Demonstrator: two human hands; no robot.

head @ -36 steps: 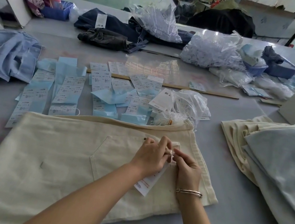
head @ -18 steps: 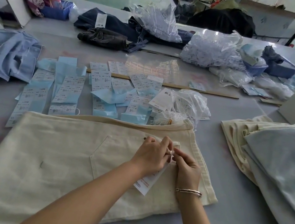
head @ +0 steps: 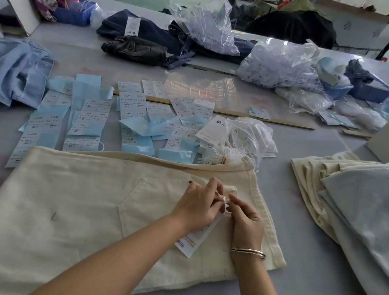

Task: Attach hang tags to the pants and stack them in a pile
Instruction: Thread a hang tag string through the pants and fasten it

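Observation:
Cream pants (head: 68, 208) lie flat on the grey table in front of me, back pocket up, waistband to the right. My left hand (head: 197, 205) and my right hand (head: 245, 220) meet over the belt loop near the waistband and pinch a small white tag string between their fingertips. A white hang tag (head: 191, 243) hangs from that string and lies on the pants under my left wrist. A pile of folded cream and pale blue pants (head: 367, 219) sits at the right.
Blue and white label sheets (head: 89, 116) are spread beyond the pants, beside a plastic bag of tags and strings (head: 247, 136). A wooden ruler (head: 258, 118), light denim (head: 4, 72) at left, dark jeans (head: 140, 34) and bags of fasteners (head: 275, 65) lie farther back.
Both hands stay at the belt loop; only the fingertips shift slightly on the string.

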